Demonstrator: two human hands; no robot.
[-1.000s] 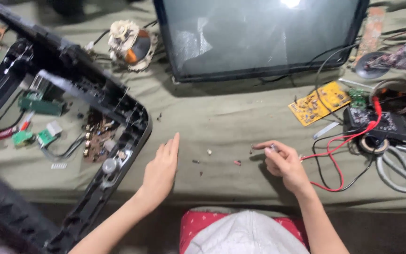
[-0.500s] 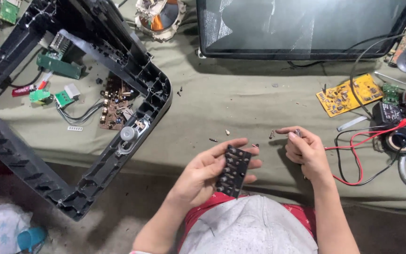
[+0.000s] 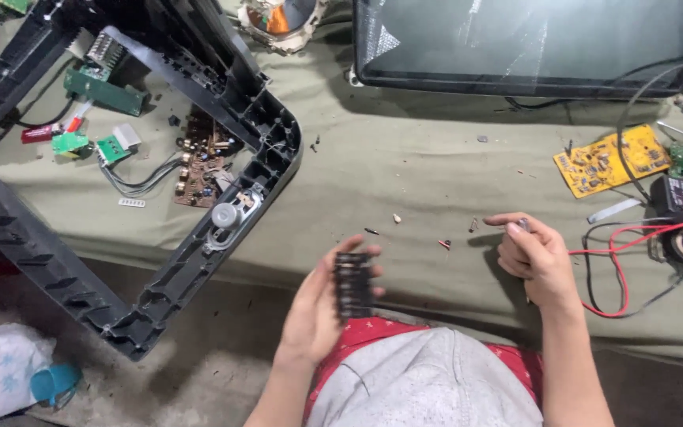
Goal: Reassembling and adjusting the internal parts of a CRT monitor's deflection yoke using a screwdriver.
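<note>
My left hand [image 3: 319,312] holds a small black rectangular part with rows of buttons [image 3: 352,283], upright near the front edge of the olive cloth-covered table [image 3: 405,174]. My right hand [image 3: 533,257] rests on the cloth to the right, fingers curled around a thin tool whose tip shows near the fingertips; I cannot tell what kind it is. Small screws and bits [image 3: 444,243] lie between the two hands.
A large black plastic frame [image 3: 199,229] with a small round speaker overhangs the table at left, brown and green circuit boards [image 3: 199,162] inside it. A dark screen panel [image 3: 531,43] lies at the back. A yellow board [image 3: 610,162], red and black wires [image 3: 634,245] and a meter sit right.
My left hand left the flat cloth, picked up the black buttoned part and now holds it more upright. The view has tilted down and left. My right hand stays put.
</note>
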